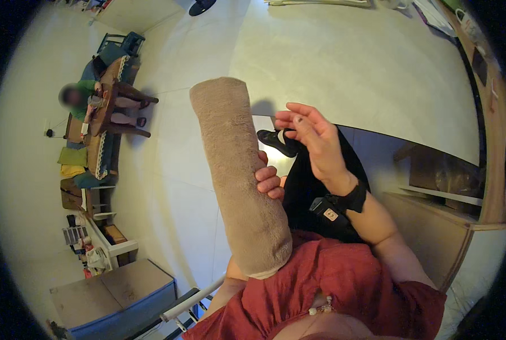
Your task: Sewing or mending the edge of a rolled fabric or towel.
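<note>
A long tan roll of plush cloth (242, 178), perhaps a rolled towel, stands tilted in front of my chest. Its lower end, with a pale edge, rests near my red top. My left hand (270, 182) grips it from behind; only the fingers show, curled around its right side, while the roll covers the palm and much of the forearm. To the right of the roll is my right hand (314, 138), raised with fingers apart and nothing in it, not touching the roll. A black strap with a small device (331, 212) is on my right wrist.
A large pale tabletop (355, 72) spans the upper right, beside a wooden shelf unit (431, 229). At far left, a person (80, 100) sits at a wooden table (108, 106). A cabinet (112, 293) and a white metal rail (195, 297) stand at lower left.
</note>
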Tool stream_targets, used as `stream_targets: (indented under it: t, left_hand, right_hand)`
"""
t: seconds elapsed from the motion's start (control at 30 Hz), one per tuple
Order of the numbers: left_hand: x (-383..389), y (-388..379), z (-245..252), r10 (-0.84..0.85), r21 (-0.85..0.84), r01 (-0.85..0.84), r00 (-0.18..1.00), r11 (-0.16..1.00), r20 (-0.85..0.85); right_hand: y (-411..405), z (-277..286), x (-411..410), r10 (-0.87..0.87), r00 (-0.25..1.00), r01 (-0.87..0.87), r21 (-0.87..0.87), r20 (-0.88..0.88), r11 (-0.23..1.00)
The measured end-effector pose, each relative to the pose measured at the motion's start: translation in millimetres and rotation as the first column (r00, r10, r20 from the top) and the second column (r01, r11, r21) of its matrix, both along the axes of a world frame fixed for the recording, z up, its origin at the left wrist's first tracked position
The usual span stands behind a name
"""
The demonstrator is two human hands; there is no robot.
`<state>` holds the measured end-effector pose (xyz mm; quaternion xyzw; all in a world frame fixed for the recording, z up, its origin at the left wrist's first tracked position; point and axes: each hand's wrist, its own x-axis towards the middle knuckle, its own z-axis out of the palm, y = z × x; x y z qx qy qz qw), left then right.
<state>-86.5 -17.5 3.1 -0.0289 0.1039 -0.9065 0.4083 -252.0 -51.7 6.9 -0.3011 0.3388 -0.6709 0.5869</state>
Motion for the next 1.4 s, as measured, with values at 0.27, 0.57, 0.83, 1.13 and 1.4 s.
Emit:
stream_targets:
  t: [0.27,0.57,0.83,1.13,1.4]
  left_hand:
    - [6,-4,3,0.049,0.034,-0.048,0.998,0.998,-0.025]
    - [6,-4,-10,0.024,-0.045,-0.025,1.000,0.999,-0.018]
    - [6,-7,-14,0.158,-0.086,-0.144,0.970,0.986,0.186]
    - [11,-11,-14,0.354,-0.181,-0.305,0.839,0.935,0.414]
    - [51,-1,-6,0.501,-0.261,-0.436,0.644,0.861,0.578]
  right_hand:
    - [18,14,3,0.073,0.943,-0.138,-0.184,-0.324,0.973]
    - [17,20,14,-0.388,0.546,-0.088,-0.511,-0.743,0.855]
    - [16,20,15,-0.399,0.353,-0.210,-0.487,-0.846,0.848]
    - [32,33,9,-0.208,0.442,-0.542,-0.445,-0.872,0.712]
    - [37,32,7,-0.043,0.676,-0.450,-0.459,-0.735,0.766]
